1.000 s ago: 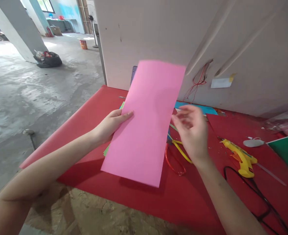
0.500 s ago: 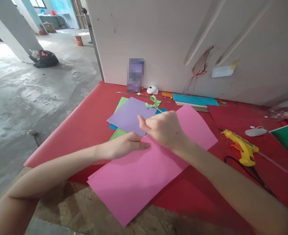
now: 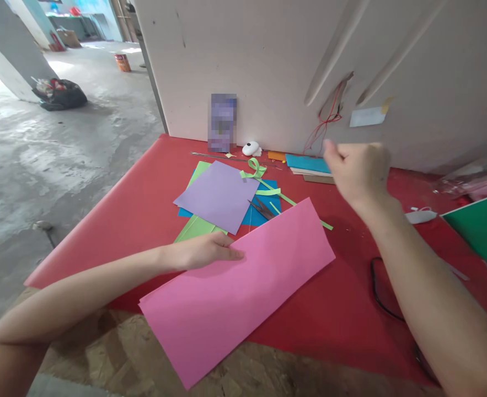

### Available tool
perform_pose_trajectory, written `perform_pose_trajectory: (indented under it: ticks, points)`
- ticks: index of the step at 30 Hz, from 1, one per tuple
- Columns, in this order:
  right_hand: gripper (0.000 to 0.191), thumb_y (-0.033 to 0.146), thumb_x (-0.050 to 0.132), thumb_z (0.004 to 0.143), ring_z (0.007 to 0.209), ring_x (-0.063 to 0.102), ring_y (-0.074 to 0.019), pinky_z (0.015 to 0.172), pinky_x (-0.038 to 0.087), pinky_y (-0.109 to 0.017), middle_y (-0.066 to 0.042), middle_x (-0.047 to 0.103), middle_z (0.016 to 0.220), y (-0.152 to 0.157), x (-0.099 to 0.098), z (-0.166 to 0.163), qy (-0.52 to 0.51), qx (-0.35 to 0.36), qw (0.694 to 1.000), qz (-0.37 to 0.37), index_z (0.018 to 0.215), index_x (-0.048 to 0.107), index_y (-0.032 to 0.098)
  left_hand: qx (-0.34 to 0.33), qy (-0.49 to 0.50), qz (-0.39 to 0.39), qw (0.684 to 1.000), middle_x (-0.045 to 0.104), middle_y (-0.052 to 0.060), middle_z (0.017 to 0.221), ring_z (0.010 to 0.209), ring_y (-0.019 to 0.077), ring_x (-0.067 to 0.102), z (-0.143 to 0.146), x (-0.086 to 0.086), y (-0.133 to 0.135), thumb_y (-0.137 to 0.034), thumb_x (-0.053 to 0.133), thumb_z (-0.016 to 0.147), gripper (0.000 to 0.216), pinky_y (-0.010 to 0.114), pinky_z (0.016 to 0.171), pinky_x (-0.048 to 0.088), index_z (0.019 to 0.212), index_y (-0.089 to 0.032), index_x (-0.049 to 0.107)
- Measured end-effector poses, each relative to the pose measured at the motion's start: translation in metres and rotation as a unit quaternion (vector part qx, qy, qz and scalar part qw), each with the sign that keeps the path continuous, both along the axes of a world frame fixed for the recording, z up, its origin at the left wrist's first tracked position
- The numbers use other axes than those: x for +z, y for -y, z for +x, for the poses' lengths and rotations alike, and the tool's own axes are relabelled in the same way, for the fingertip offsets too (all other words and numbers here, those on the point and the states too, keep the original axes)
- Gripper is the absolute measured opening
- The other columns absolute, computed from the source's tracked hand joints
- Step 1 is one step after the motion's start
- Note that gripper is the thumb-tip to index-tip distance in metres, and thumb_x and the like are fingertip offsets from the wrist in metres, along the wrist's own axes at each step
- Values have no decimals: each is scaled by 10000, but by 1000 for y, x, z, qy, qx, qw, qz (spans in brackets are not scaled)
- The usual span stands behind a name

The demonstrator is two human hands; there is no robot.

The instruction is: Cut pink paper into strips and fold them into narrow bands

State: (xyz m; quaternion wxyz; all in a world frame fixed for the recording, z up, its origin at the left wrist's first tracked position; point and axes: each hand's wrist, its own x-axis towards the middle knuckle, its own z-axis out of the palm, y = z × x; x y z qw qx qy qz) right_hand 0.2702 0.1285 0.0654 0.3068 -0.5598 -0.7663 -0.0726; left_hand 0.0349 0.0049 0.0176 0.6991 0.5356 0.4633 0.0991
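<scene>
A pink paper sheet (image 3: 243, 286), with doubled layers at its left end, slants across the front edge of the red-covered table. My left hand (image 3: 205, 251) is closed on its upper edge, thumb on top and fingers hidden beneath. Apart from the paper, my right hand (image 3: 359, 173) is raised to the right with curled fingers and the thumb sticking out; the inside of this fist is hidden. Behind the pink sheet are a purple sheet (image 3: 218, 193), a blue sheet (image 3: 274, 205), green paper (image 3: 193, 229) and dark scissors (image 3: 262, 209).
Pale green strips (image 3: 268, 192) lie by the sheets. A white earbud-like case (image 3: 251, 148) and blue card (image 3: 307, 163) are along the wall. At right are a black cable (image 3: 376, 286) and a green board (image 3: 481, 234). My right arm hides the yellow glue gun seen earlier.
My right hand has moved off the pink paper, up and to the right. The paper's raised, curved right end now lies flatter. My left hand keeps its hold, and the scissors have come into sight.
</scene>
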Motion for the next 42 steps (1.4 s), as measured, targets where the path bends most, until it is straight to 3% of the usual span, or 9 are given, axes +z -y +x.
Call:
perform_pose_trajectory:
  ticks: [3,6,12,16,19,23,37,40,42]
  points:
    - [388,336,486,839,545,360,-113,565,195,-295,-10,461,535,41,-14,-31,35,162,986,-37,496,378,192,-6,14,16,1000,524,-14,597,482,83,407,9,-1,1,-548,590,785,404,226,456,288,741,-151,652]
    - [516,424,484,832,436,247,-88,509,149,-285,24,302,398,69,-31,-56,57,238,965,-89,409,320,178,-14,21,53,998,477,-36,568,469,65,338,12,1,2,-529,607,780,383,218,447,258,682,-159,613]
    - [589,313,577,833,457,108,-77,524,109,-309,49,138,409,23,-15,5,-33,65,995,-66,365,238,198,-141,-42,42,988,475,-13,401,430,81,419,-43,11,-9,-529,560,830,476,210,485,358,528,-163,601]
    - [506,423,410,951,460,288,-75,462,260,-258,26,333,487,-9,-1,52,-160,-94,981,-56,501,429,192,95,38,150,983,332,-64,319,308,26,235,-72,5,-21,-484,565,847,416,175,360,233,563,-184,617]
    - [311,418,459,944,678,552,-93,616,495,-246,-14,603,842,-15,-8,49,-203,-130,962,-130,926,601,143,31,86,100,991,692,31,1047,490,35,543,-59,-5,-25,-255,687,763,640,133,399,359,1337,-395,440]
    - [353,371,492,926,608,523,-113,588,447,-260,0,546,650,-15,-22,18,-190,-107,957,-192,692,585,124,-20,178,155,972,266,79,1552,1245,256,527,-13,-8,-23,-281,745,692,831,354,860,546,1402,-425,339]
    - [460,353,463,892,597,500,-187,627,328,-321,-23,401,486,5,-36,26,-115,-38,990,-74,473,313,237,428,241,265,830,689,21,1021,1077,249,629,28,22,-47,-219,636,732,456,386,899,541,1181,-221,553]
    - [98,221,489,834,785,589,-233,746,405,-368,-118,621,819,6,-31,44,-119,-56,991,-38,788,573,198,419,222,278,835,687,8,809,825,214,682,24,21,-51,-200,661,681,368,329,707,563,1044,-189,597]
    - [414,141,501,772,934,597,-234,805,451,-375,-171,560,1207,14,-22,42,-125,-25,992,-26,1186,514,164,388,183,263,864,601,-10,562,513,143,602,26,21,-49,-244,644,704,137,246,471,474,806,-159,610]
